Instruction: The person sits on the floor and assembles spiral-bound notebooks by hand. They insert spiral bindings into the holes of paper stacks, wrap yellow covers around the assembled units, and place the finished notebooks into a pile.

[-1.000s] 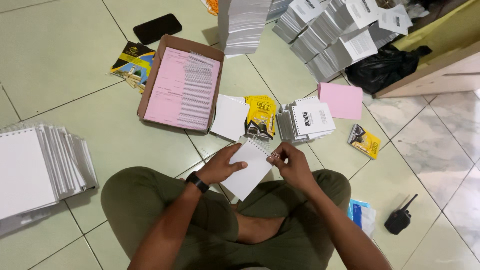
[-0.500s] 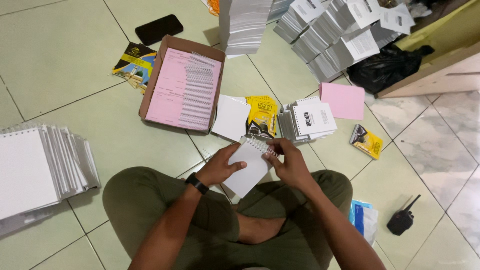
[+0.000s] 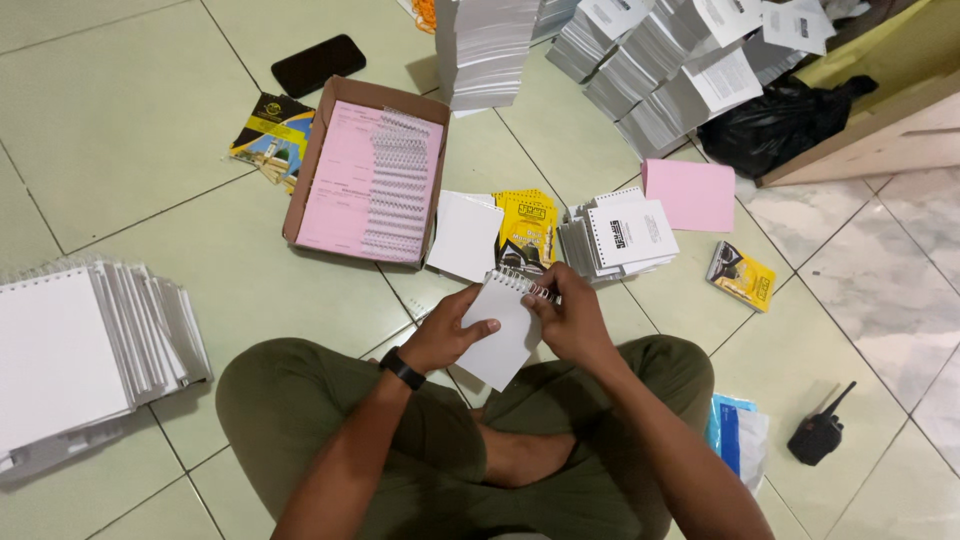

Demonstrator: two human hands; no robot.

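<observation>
Notebook (image 3: 503, 330), small and white, sits tilted above the person's lap, its wire spine along the far edge, running left to right. Left hand (image 3: 450, 335) clasps its left side from below; right hand (image 3: 570, 320), nearer the spine's right end, pinches the wire coil (image 3: 535, 290) there with a narrow grip.

Pale green tiled floor (image 3: 120, 140), dark grout lines. At far left, fanned row of white spiral-bound pads (image 3: 90, 345). Near top, black phone (image 3: 318, 65); just below, yellow-and-black booklet (image 3: 270, 135) touching open cardboard box (image 3: 305, 170) of pink sheets and wire coils. Right of box: white card stack (image 3: 465, 235), yellow covers (image 3: 527, 225), small bound notepads (image 3: 620, 235), pink sheet (image 3: 690, 193). Further back, tall paper stacks (image 3: 485, 50), black plastic bag (image 3: 780, 125). At right, lone yellow booklet (image 3: 742, 275), black walkie-talkie (image 3: 818, 435), blue-and-white packet (image 3: 738, 440).
</observation>
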